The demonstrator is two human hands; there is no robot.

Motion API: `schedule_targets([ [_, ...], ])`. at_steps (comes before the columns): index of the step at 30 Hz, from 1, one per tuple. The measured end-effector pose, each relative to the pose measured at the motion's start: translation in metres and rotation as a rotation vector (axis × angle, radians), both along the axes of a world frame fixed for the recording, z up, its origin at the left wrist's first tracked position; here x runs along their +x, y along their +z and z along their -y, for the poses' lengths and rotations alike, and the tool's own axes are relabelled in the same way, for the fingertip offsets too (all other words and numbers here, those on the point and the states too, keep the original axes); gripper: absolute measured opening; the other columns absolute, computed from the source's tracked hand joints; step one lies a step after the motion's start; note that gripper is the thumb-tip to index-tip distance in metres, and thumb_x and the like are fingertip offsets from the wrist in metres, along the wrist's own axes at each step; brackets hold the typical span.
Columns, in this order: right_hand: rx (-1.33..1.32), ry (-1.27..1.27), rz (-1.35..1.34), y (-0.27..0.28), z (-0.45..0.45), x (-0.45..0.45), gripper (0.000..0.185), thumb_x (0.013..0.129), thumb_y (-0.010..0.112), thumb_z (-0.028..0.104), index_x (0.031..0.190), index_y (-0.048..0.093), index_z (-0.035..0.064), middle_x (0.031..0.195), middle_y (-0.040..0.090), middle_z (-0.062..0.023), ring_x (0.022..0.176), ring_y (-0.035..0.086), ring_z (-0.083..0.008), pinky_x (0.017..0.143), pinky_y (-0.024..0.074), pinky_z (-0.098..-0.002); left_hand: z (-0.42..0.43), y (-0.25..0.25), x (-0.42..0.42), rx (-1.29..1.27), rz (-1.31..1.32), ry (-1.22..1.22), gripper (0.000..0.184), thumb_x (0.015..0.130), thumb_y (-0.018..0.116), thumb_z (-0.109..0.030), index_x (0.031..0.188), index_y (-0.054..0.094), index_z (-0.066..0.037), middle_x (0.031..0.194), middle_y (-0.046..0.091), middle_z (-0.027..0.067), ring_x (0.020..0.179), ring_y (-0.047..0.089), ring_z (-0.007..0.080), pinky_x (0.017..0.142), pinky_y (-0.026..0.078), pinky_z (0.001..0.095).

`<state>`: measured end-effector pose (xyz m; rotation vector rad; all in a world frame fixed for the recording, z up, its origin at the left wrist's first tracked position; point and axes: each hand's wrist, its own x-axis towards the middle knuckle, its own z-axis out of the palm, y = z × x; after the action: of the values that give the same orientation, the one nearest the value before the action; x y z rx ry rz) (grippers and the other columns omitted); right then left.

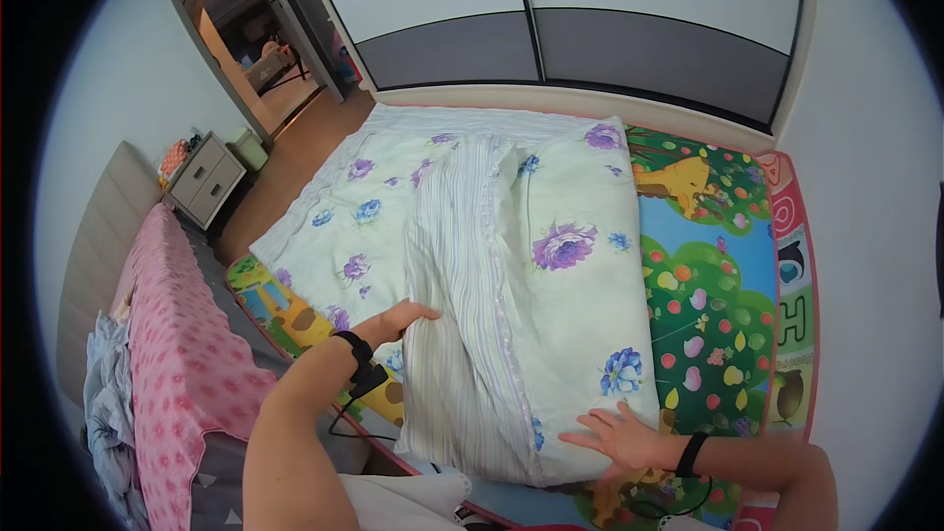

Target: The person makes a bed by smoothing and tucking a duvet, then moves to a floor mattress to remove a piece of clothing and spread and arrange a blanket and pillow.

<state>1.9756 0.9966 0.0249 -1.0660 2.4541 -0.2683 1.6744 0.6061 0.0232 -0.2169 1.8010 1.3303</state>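
A pale quilt [580, 305] with purple and blue flowers lies on the floor mat, part of it folded over so that its striped underside shows along the middle. At the left edge of the striped fold, my left hand [405, 318] is closed on the cloth; its fingertips are partly hidden. My right hand [619, 438] rests flat with fingers spread on the flowered side, close to the near right corner. Both wrists wear black bands.
A colourful play mat [703, 285] lies under the quilt. To the left stands a bed with a pink patterned cover [172, 334], and beyond it a nightstand [208, 177] and a green bin [248, 149]. Sliding wardrobe doors [442, 49] line the back; a doorway is at upper left.
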Motion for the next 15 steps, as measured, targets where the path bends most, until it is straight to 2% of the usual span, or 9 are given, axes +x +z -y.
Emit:
schedule_targets([
  [3, -0.459, -0.397, 0.270, 0.003, 0.004, -0.014, 0.105, 0.074, 0.079, 0.048, 0.153, 0.017, 0.0172, 0.144, 0.031, -0.0223, 0.128, 0.041, -0.0382, 0.102, 0.0381, -0.0546, -0.064, 0.041, 0.008, 0.132, -0.221, -0.092, 0.049, 0.083, 0.066, -0.012, 0.129, 0.053, 0.000, 0.114, 0.064, 0.0123, 0.102, 0.064, 0.0225, 0.090, 0.052, 0.0379],
  [6, -0.783, -0.742, 0.121, 0.052, 0.009, -0.035, 0.107, 0.076, 0.082, 0.035, 0.153, 0.011, 0.0117, 0.145, 0.029, -0.0232, 0.128, 0.042, -0.0354, 0.105, 0.0378, -0.0476, -0.144, 0.082, 0.026, 0.335, -0.303, -0.138, 0.045, 0.085, 0.063, -0.010, 0.128, 0.053, -0.001, 0.113, 0.064, 0.0118, 0.099, 0.065, 0.0209, 0.088, 0.053, 0.0363],
  [8, -1.027, -1.030, 0.215, 0.084, 0.003, -0.051, 0.112, 0.075, 0.083, 0.027, 0.152, 0.005, 0.0091, 0.147, 0.028, -0.0215, 0.130, 0.040, -0.0298, 0.107, 0.0371, -0.0444, -0.204, 0.108, 0.047, 0.486, -0.338, -0.239, 0.040, 0.087, 0.060, -0.008, 0.126, 0.053, 0.000, 0.113, 0.064, 0.0114, 0.097, 0.065, 0.0206, 0.087, 0.053, 0.0358],
  [9, -1.175, -1.092, 0.213, 0.093, -0.005, -0.060, 0.111, 0.074, 0.082, 0.021, 0.152, 0.005, 0.0105, 0.147, 0.029, -0.0197, 0.130, 0.040, -0.0281, 0.106, 0.0377, -0.0429, -0.233, 0.116, 0.059, 0.535, -0.387, -0.333, 0.043, 0.088, 0.060, -0.008, 0.128, 0.051, 0.000, 0.113, 0.064, 0.0113, 0.097, 0.065, 0.0208, 0.086, 0.053, 0.0361],
  [10, -1.324, -1.154, 0.209, 0.100, -0.016, -0.068, 0.110, 0.074, 0.081, 0.015, 0.152, 0.004, 0.0118, 0.147, 0.029, -0.0178, 0.130, 0.040, -0.0263, 0.106, 0.0383, -0.0415, -0.259, 0.128, 0.076, 0.663, -0.309, -0.428, 0.046, 0.087, 0.059, -0.008, 0.131, 0.049, 0.000, 0.115, 0.063, 0.0107, 0.100, 0.063, 0.0192, 0.088, 0.051, 0.0351],
  [11, -1.395, -1.159, 0.181, 0.112, -0.026, -0.071, 0.108, 0.073, 0.080, 0.012, 0.152, 0.006, 0.0126, 0.145, 0.032, -0.0166, 0.129, 0.041, -0.0261, 0.106, 0.0388, -0.0413, -0.284, 0.138, 0.093, 0.790, -0.230, -0.525, 0.049, 0.086, 0.058, -0.008, 0.133, 0.048, 0.000, 0.118, 0.061, 0.0101, 0.104, 0.061, 0.0176, 0.090, 0.050, 0.0341],
  [13, -1.538, -1.170, 0.127, 0.135, -0.047, -0.067, 0.105, 0.071, 0.076, 0.004, 0.152, 0.009, 0.0140, 0.142, 0.038, -0.0142, 0.127, 0.044, -0.0256, 0.105, 0.0399, -0.0408, -0.327, 0.141, 0.118, 0.807, -0.554, -0.598, 0.054, 0.083, 0.056, -0.007, 0.136, 0.044, 0.000, 0.122, 0.057, 0.0079, 0.109, 0.054, 0.0143, 0.094, 0.045, 0.0303],
  [15, -1.363, -1.260, -0.088, 0.132, -0.081, -0.055, 0.099, 0.069, 0.071, -0.001, 0.150, 0.016, 0.0150, 0.134, 0.046, -0.0112, 0.122, 0.049, -0.0243, 0.105, 0.0405, -0.0399, -0.355, 0.149, 0.129, 0.864, -0.427, -0.626, 0.056, 0.082, 0.055, -0.009, 0.137, 0.044, 0.000, 0.124, 0.055, 0.0061, 0.112, 0.050, 0.0134, 0.095, 0.041, 0.0279],
])
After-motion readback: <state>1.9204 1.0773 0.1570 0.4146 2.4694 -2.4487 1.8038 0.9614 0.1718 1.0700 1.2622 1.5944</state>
